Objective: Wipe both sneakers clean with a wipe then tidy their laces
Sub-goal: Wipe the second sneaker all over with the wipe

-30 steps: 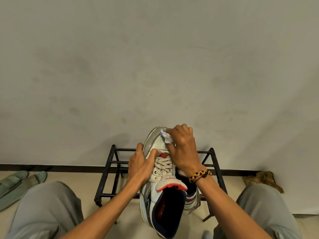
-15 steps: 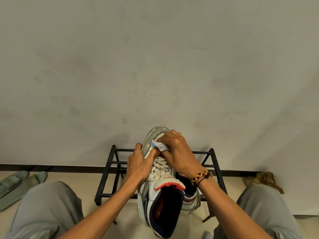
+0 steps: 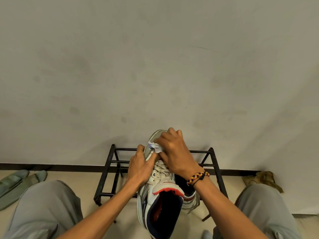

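A white sneaker [image 3: 155, 200] with a red-edged tongue and dark lining is held up in front of me, toe pointing away. My left hand [image 3: 139, 168] grips its left side beside the laces [image 3: 161, 169]. My right hand [image 3: 174, 152] pinches a crumpled white wipe [image 3: 156, 147] against the toe area, its fingers curled over the toe. A second sneaker [image 3: 189, 195] sits behind on the black shoe rack, mostly hidden by my right wrist.
The black metal shoe rack [image 3: 110, 169] stands against a plain wall. Green slippers [image 3: 15, 181] lie on the floor at the left and a brownish rag [image 3: 262, 180] at the right. My grey-trousered knees frame the lower corners.
My right hand with the wipe slid from the right of the toe across to its left side, and the fingers now reach further over the toe. The left hand kept its grip.
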